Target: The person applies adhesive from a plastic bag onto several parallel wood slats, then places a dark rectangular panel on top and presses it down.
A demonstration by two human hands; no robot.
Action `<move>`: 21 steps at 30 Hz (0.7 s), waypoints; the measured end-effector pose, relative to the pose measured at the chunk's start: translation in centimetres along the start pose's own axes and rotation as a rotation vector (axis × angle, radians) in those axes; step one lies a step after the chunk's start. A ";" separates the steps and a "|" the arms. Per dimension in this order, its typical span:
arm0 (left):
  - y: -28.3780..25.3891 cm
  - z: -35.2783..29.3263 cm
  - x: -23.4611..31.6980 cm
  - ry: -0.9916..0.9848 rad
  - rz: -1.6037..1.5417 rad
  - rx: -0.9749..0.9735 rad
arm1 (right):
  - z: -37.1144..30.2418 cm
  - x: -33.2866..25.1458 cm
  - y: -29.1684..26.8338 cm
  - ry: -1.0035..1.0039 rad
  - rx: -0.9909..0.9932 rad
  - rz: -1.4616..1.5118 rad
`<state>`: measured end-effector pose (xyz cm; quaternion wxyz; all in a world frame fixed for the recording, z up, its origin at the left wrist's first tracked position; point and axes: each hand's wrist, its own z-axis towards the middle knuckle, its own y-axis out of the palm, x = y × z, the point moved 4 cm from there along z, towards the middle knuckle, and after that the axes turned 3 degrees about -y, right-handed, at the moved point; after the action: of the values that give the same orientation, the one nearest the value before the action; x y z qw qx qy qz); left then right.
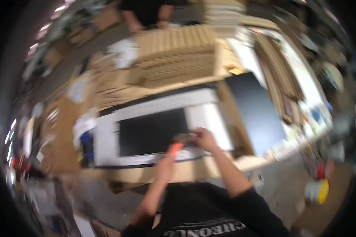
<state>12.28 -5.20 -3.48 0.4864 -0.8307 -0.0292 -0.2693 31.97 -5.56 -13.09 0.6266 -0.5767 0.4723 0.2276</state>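
Motion blurs the picture. My left hand (166,161) is closed around a bright orange handle (177,149) of a tool, with a greyish part (182,138) beyond it; its exact kind is not clear. Just to the right, my right hand (203,139) has its fingers pinched together close to that grey part, and what they hold is hidden. Both hands are over the near right part of a flat black panel (152,132). White padding strips (209,118) surround the panel on all sides, with dark edges (158,98) showing beyond.
A dark flat board (255,112) lies to the right beside a cardboard strip (235,118). Stacked cardboard pieces (174,55) stand behind the panel, with another person's hands (162,24) at their far side. Long brown strips (277,71) lie farther right. A blue object (87,144) sits left.
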 end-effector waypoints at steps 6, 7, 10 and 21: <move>2.7 4.8 2.1 0.193 -0.209 0.274 | -2.4 2.6 -1.1 0.193 0.016 0.465; 4.2 6.2 0.8 0.173 -0.178 0.267 | -2.4 3.5 -0.5 0.089 0.022 0.401; 1.4 5.4 0.7 0.060 -0.217 0.166 | -2.6 3.2 0.2 0.061 0.001 0.402; 2.2 6.4 -1.7 0.141 -0.248 0.268 | -0.9 4.2 -0.3 0.079 -0.026 0.465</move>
<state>14.22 -0.68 -8.44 0.5567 -0.7274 -0.1329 -0.3786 33.84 -7.60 -16.41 0.5310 -0.4688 0.6135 0.3491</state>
